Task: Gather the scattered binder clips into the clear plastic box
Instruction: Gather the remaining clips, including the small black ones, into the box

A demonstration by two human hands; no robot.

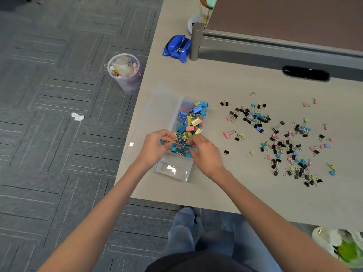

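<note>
A clear plastic box (173,169) stands near the table's left edge, holding several large blue, yellow and pink binder clips (193,119). Its clear lid (149,114) lies open to the left. My left hand (157,147) hovers over the box's near half with its fingers closed on teal binder clips (172,148). My right hand (204,151) meets it from the right, fingertips pinching into the same cluster of clips. Many small black, blue, pink and yellow clips (284,142) lie scattered on the table to the right.
A blue pouch (176,48) lies at the back beside a grey shelf post (195,42). A black slot (305,73) sits in the table (225,79). On the carpet stand a plastic bin (124,72) and a paper scrap (77,116). Bags (341,246) lie at the lower right.
</note>
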